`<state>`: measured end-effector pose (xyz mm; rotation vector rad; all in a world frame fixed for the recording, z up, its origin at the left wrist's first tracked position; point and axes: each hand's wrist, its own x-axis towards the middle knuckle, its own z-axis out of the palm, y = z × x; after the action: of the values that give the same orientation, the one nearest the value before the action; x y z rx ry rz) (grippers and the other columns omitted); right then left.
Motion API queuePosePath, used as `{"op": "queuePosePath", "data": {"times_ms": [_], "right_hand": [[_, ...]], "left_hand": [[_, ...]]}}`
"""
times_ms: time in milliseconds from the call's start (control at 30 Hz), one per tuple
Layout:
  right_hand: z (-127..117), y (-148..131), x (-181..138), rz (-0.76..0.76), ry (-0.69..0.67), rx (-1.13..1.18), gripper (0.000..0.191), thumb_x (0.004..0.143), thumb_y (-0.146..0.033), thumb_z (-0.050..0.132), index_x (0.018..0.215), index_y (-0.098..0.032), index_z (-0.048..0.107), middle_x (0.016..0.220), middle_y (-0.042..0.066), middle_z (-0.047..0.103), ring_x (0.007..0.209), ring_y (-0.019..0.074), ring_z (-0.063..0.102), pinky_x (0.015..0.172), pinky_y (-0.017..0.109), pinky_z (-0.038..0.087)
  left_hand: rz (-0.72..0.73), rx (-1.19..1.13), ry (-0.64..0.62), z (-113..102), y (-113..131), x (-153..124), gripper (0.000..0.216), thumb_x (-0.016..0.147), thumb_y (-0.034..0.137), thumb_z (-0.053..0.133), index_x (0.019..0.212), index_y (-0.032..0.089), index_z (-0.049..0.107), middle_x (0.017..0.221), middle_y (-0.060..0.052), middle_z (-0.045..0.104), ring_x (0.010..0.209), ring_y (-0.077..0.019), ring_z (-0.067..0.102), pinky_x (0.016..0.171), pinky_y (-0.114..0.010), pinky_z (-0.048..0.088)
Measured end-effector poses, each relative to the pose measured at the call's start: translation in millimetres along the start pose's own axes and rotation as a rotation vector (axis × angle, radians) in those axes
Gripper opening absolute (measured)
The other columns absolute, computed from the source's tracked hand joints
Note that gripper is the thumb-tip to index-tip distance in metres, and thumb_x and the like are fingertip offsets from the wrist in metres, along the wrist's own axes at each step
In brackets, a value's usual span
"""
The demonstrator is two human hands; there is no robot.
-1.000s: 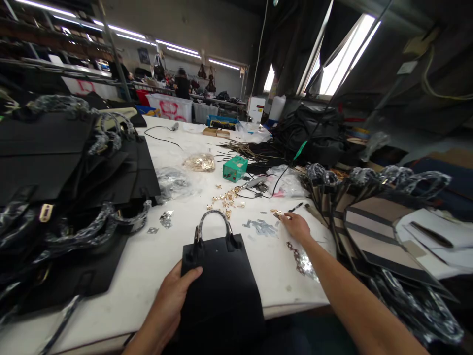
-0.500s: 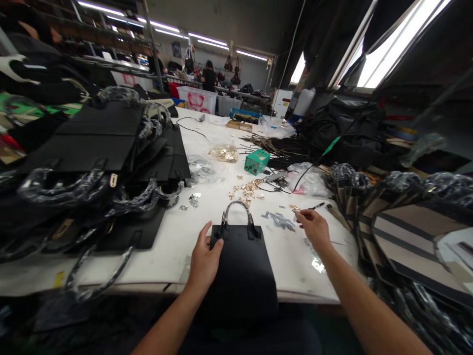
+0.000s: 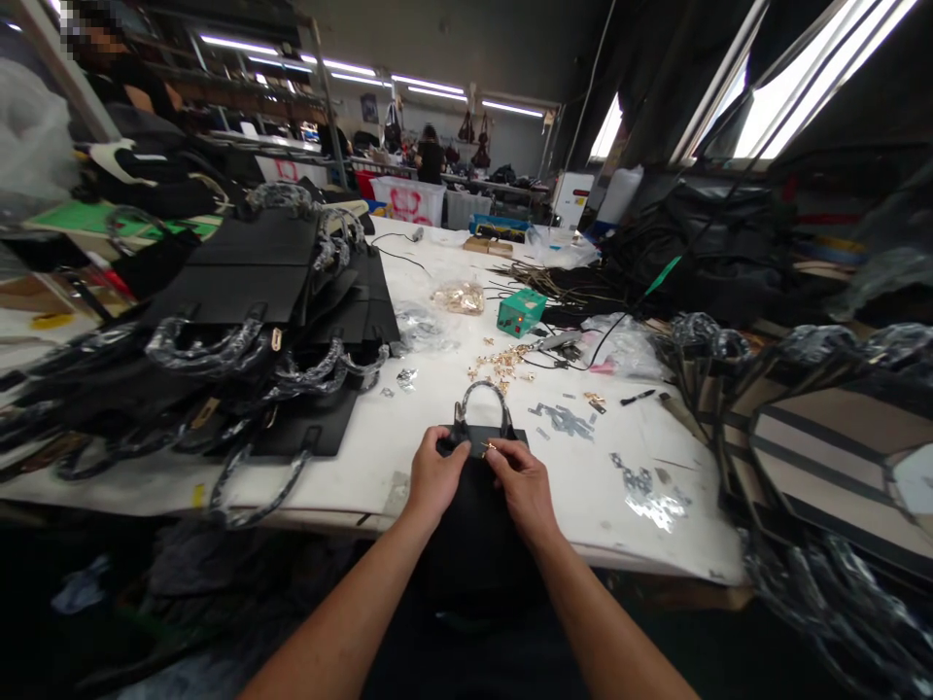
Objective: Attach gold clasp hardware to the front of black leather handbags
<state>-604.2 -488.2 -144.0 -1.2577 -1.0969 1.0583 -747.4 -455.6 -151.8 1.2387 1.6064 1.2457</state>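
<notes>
A small black handbag (image 3: 477, 506) lies flat at the near edge of the white table (image 3: 408, 428), its wrapped handle (image 3: 481, 394) pointing away from me. My left hand (image 3: 434, 478) grips the bag's top edge on the left. My right hand (image 3: 522, 488) rests on the top edge beside it, fingers pinched on a small gold metal fitting (image 3: 489, 447) held against the bag.
Stacked black bags (image 3: 240, 321) fill the table's left side, striped bags (image 3: 823, 437) the right. Loose gold fittings (image 3: 500, 365), silver plates (image 3: 565, 420), a green box (image 3: 521, 311), cables and a black pen (image 3: 638, 397) lie mid-table. People stand at the far left and at the back.
My right hand came back from the fittings on the right with a gold piece and now meets the bag's top. My left hand slid up the bag to its top edge.
</notes>
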Motion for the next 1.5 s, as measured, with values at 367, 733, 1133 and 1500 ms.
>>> {"op": "queuePosePath", "data": {"times_ms": [367,733,1133,1500], "right_hand": [[1,-2,-4,0.073,-0.044,0.081,0.034,0.078,-0.045,0.071,0.09,-0.013,0.073,0.077,0.007,0.071,0.072,0.019,0.067,0.065,0.029,0.054],[13,-8,-4,0.052,-0.055,-0.141,0.027,0.077,-0.043,0.071,0.088,-0.018,0.073,0.078,0.002,0.071,0.07,0.0172,0.063,0.065,0.027,0.048],[37,-11,-22,-0.076,0.01,-0.414,0.021,0.084,-0.041,0.063,0.085,-0.021,0.07,0.073,0.001,0.071,0.064,0.0171,0.064,0.063,0.027,0.049],[47,-8,-25,-0.287,-0.012,-0.646,0.014,0.087,-0.03,0.059,0.088,-0.02,0.069,0.084,0.002,0.071,0.074,0.0172,0.064,0.07,0.027,0.048]], "left_hand": [[-0.162,-0.184,0.081,-5,4,-7,0.031,0.082,0.042,0.055,0.104,0.021,0.058,0.081,0.0,0.063,0.081,-0.0194,0.06,0.074,-0.029,0.044],[-0.42,-0.429,-0.371,-61,4,-10,0.037,0.07,0.033,0.072,0.103,0.015,0.068,0.084,-0.009,0.072,0.071,-0.0205,0.067,0.056,-0.029,0.053],[-0.327,-0.443,-0.347,-61,-8,-18,0.034,0.073,0.036,0.074,0.099,0.015,0.07,0.075,-0.003,0.071,0.065,-0.0155,0.063,0.058,-0.025,0.052],[-0.236,-0.464,-0.47,-66,-9,-17,0.023,0.079,0.033,0.068,0.093,0.015,0.07,0.076,-0.001,0.067,0.067,-0.0128,0.058,0.061,-0.022,0.047]]}}
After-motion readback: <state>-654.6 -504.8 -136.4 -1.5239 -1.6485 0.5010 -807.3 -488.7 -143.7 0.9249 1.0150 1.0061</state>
